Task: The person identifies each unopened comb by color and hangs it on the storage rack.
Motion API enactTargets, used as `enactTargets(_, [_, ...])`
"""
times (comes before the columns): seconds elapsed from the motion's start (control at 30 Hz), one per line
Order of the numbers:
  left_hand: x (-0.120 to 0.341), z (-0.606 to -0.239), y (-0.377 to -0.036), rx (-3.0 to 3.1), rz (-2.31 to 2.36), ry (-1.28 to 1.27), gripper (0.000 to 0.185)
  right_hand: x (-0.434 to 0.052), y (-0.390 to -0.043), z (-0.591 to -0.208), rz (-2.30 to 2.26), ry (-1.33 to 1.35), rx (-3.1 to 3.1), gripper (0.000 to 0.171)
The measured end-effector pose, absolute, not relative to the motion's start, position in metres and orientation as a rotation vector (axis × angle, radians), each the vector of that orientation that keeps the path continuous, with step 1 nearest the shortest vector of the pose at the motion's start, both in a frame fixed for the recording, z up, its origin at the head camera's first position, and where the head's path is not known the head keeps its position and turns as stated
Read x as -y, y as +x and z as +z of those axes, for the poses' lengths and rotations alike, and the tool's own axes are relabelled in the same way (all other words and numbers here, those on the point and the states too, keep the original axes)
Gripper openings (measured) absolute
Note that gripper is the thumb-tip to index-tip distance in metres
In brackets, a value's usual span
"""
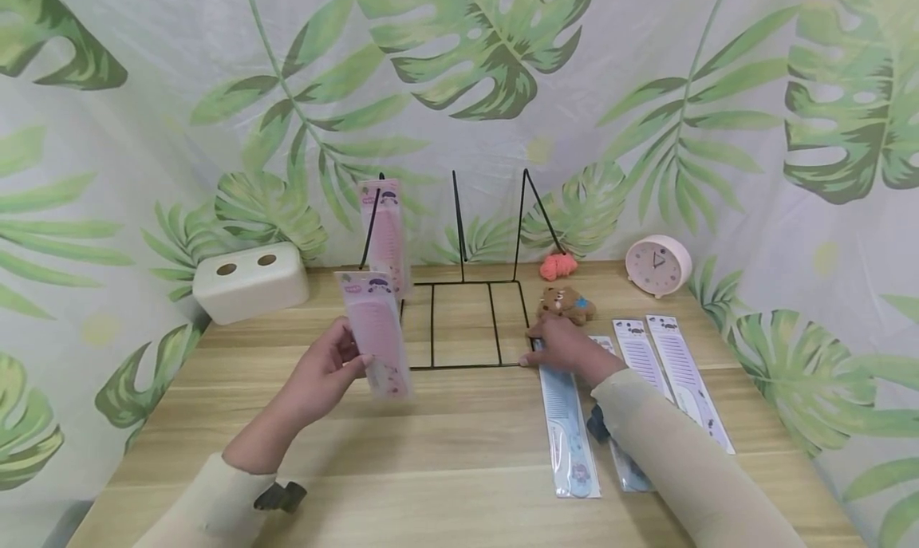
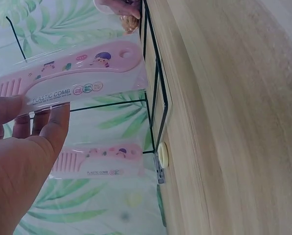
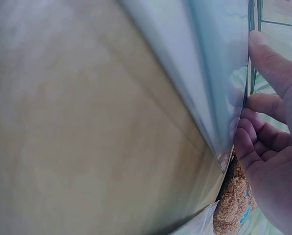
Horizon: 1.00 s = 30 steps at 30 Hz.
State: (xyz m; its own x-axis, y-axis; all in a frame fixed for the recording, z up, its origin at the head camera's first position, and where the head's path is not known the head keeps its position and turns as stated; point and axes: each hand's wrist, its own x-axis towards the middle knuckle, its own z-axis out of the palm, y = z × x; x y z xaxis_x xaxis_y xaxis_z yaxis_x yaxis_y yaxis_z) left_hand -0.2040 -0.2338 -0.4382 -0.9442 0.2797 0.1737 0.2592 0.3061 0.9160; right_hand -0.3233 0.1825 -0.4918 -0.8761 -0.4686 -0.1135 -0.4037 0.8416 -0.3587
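My left hand (image 1: 323, 376) pinches a packaged pink plastic comb (image 1: 375, 329) between thumb and fingers, holding it upright above the table in front of a black wire rack (image 1: 463, 282). Another packaged pink comb (image 1: 392, 241) hangs on the rack's left hook, behind the held one. In the left wrist view, the held comb (image 2: 87, 68) shows its handle end with a round hole. My right hand (image 1: 567, 344) grips the front right corner of the rack's base with thumb and fingers. Beneath this hand lies a packaged blue comb (image 1: 563, 420), its top end partly covered.
More packaged combs, including a purple-striped one (image 1: 685, 372), lie at the right, partly under my right forearm. Behind my right hand are a brown bear plush (image 1: 563, 302), coral yarn (image 1: 558, 266) and a pink clock (image 1: 656, 266). A white box (image 1: 251, 285) with two holes stands back left.
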Motion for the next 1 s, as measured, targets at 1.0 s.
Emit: enactTargets(1.0, [0.2405,-0.4398,-0.2133,-2.469,1.789,0.375,0.035,-0.1836,-0.3225,-0.4913,-0.512,-0.682,-2.811,0.067])
